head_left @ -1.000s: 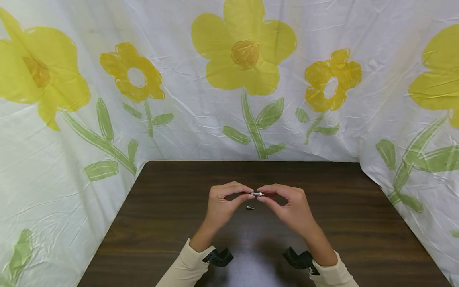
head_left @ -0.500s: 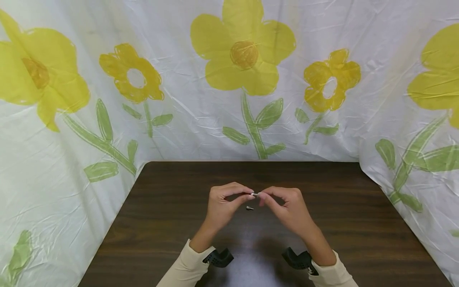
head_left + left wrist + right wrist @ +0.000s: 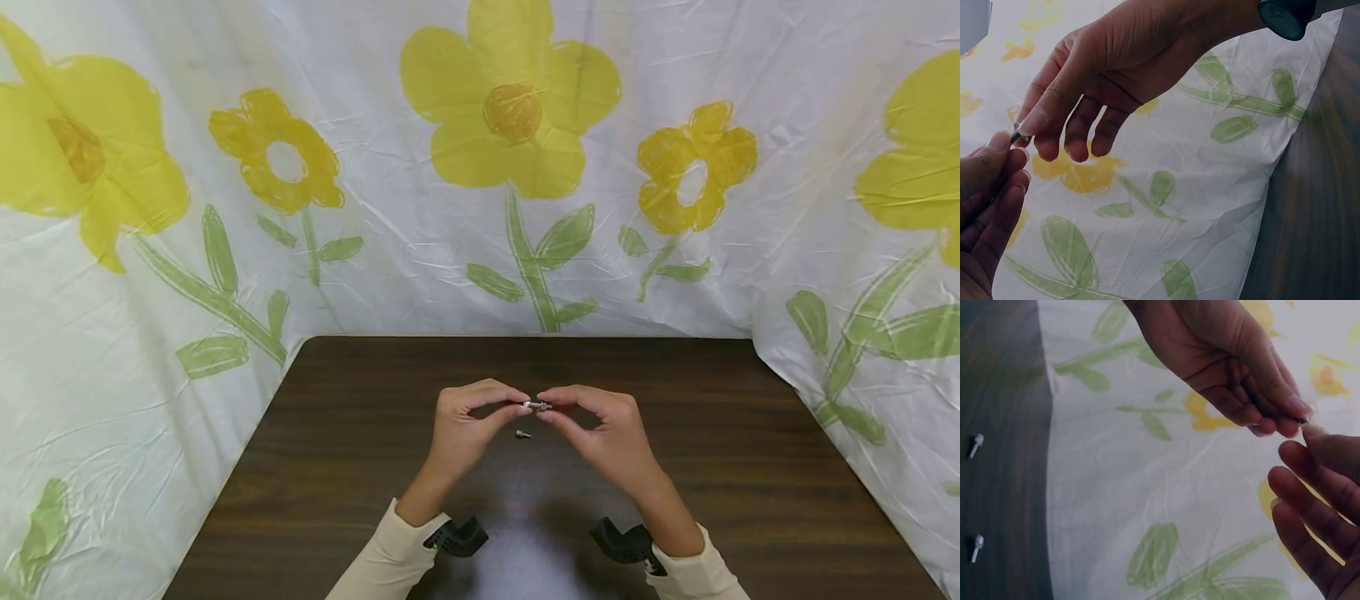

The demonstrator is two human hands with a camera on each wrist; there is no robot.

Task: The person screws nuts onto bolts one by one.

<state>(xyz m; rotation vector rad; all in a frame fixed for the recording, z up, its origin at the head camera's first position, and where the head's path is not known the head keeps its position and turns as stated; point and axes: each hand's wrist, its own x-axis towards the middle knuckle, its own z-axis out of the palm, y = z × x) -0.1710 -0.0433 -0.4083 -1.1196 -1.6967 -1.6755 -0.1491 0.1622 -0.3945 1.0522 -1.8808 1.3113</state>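
Note:
A small silver bolt (image 3: 537,406) is held level between both hands above the middle of the table. My left hand (image 3: 461,429) pinches its left end with thumb and forefinger. Around the other end, where a wider nut-like ring shows, are the thumb and forefinger of my right hand (image 3: 615,429). Fingertips hide most of the held bolt (image 3: 1016,135) in the left wrist view. On the table below lies a loose bolt (image 3: 522,434). The right wrist view shows two loose pieces there, an upper bolt (image 3: 977,445) and a lower bolt (image 3: 977,549).
The dark wood-grain table (image 3: 360,467) stretches out beneath both arms. A white cloth with yellow flowers (image 3: 390,250) hangs behind it and along both sides. Black wrist devices, a left one (image 3: 457,538) and a right one (image 3: 624,540), stick out inward from the cuffs.
Half a second ago my right fingertips covered the bolt's right end. They have since drawn slightly apart and up, and the nut-like ring shows again, as one second ago. My left hand keeps still.

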